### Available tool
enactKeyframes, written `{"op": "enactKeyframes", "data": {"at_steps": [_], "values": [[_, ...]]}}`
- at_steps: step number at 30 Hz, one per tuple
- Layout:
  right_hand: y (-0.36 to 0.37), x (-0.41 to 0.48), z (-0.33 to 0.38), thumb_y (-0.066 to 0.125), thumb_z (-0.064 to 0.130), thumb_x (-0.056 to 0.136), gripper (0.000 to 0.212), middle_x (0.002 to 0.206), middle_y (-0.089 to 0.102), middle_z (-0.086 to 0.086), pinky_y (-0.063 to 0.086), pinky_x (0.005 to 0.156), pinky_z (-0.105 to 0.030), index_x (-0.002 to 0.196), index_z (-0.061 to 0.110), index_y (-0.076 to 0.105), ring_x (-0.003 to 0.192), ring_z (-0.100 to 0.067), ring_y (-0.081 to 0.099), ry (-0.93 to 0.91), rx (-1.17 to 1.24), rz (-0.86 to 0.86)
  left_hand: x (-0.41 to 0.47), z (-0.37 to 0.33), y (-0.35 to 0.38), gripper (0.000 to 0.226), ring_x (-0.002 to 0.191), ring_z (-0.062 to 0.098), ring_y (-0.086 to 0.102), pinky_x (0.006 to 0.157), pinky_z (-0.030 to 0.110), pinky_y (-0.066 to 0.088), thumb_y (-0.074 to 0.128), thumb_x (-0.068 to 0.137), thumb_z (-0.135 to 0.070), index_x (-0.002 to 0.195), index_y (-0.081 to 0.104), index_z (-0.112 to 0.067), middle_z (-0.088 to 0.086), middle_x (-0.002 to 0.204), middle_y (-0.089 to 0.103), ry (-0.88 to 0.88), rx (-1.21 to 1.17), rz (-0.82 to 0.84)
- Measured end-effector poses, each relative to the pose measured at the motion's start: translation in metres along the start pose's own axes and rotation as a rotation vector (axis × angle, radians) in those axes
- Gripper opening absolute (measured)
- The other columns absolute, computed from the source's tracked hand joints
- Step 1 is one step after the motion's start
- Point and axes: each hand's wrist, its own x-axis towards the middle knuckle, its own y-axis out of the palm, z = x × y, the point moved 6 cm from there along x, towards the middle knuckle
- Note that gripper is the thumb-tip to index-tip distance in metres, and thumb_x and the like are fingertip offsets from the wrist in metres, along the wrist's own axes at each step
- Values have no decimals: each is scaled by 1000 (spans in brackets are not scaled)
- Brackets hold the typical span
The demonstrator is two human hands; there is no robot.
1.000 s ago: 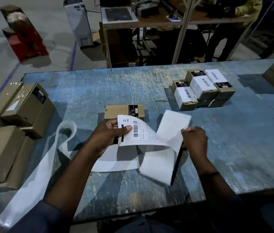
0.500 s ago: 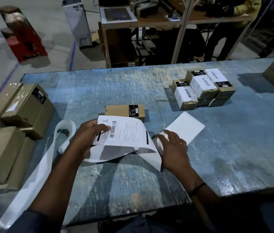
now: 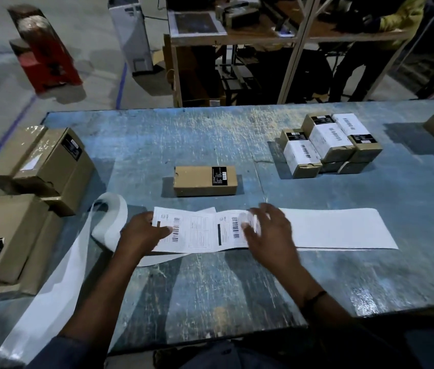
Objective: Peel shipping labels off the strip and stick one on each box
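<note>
Currently on my feed, itemised. One label strip (image 3: 197, 233), flat on the blue table (image 3: 210, 294), with two printed labels face up and a blank stretch running off to the right. The left hand (image 3: 141, 235) pinches the strip's left end, thumb on top of the first label. The right hand (image 3: 269, 230) is over the second label; motion blur hides its fingers, so I cannot tell whether it grips anything. One brown box (image 3: 205, 181) sits just beyond the strip, apart from it, bearing a small black sticker. A group of labelled boxes (image 3: 327, 145) is stacked at far right. White liner (image 3: 50, 288) loops beside the left hand and trails off the table's near edge. Larger cartons (image 3: 48, 166) stand at the left edge.
</note>
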Motion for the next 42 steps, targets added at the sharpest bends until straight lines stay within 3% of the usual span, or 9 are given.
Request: {"op": "enactKeyframes", "data": {"at_steps": [3, 7, 11, 19, 23, 31, 34, 38, 42], "values": [[32, -12, 34, 57, 53, 95, 54, 151, 50, -11, 32, 117, -48, 139, 21, 59, 140, -33, 43, -136, 7, 102, -2, 6, 7, 28, 67, 13, 65, 45, 12, 45, 81, 88, -10, 113, 70, -8, 6, 99, 73, -28, -27, 7], [47, -16, 22, 39, 67, 96, 65, 164, 33, -3, 14, 125, -53, 149, 31, 46, 153, -29, 23, -138, -100, 190, -3, 13, 5, 34, 96, 28, 71, 87, 40, 58, 83, 85, -13, 116, 69, -12, 8, 113, 74, -30, -74, -6], [29, -11, -9, 37, 69, 96, 62, 165, 29, 4, 11, 125, -56, 150, 38, 43, 155, -23, 19, -122, -145, 181, -7, 18, 10, 26, 82, 25, 71, 77, 43, 60, 82, 83, -14, 104, 69, -20, 12, 97, 77, -50, -189, 34], [7, 6, -25, 54, 55, 90, 56, 157, 42, -1, 22, 122, -57, 139, 28, 56, 148, -29, 32, -75, -19, 161, -13, 6, -18, 12, 98, 19, 69, 84, 25, 39, 70, 94, -29, 105, 76, -26, -7, 104, 76, 123, 164, -179], [22, 9, 12, 69, 42, 91, 55, 150, 51, -7, 26, 119, -43, 139, 18, 58, 140, -30, 42, -89, 16, 135, -14, -10, 4, 9, 81, 12, 69, 71, 26, 53, 66, 92, -25, 95, 73, -30, -7, 94, 77, 146, 126, -181], [41, -5, 26, 62, 60, 85, 77, 147, 51, -13, 34, 114, -43, 141, 8, 53, 136, -31, 44, 35, 38, 151, -21, -56, 68, 48, 129, 22, 48, 108, 36, 40, 75, 89, -35, 135, 61, -30, -6, 140, 59, 537, 320, -56], [34, -6, 20, 65, 43, 91, 58, 140, 57, -10, 35, 113, -36, 137, 10, 56, 131, -27, 50, 35, 200, 125, -16, -69, 89, 63, 139, 21, 36, 113, 36, 29, 69, 91, -50, 149, 47, -34, -8, 151, 48, 600, 452, 49], [18, 10, -1, 68, -3, 86, 46, 131, 64, -6, 46, 108, -45, 129, 12, 63, 121, -26, 59, 83, 350, 30, -6, -80, 102, 75, 138, 26, 34, 112, 43, 29, 69, 89, -56, 154, 38, -35, -1, 149, 45, 597, 620, 93], [13, 29, -7, 67, 2, 91, 49, 142, 59, 1, 35, 116, -37, 136, 22, 61, 134, -23, 45, 136, 302, 191, 2, -91, 103, 55, 131, 26, 40, 105, 44, 33, 74, 88, -49, 138, 55, -38, -2, 133, 56, 543, 581, 154]]}}
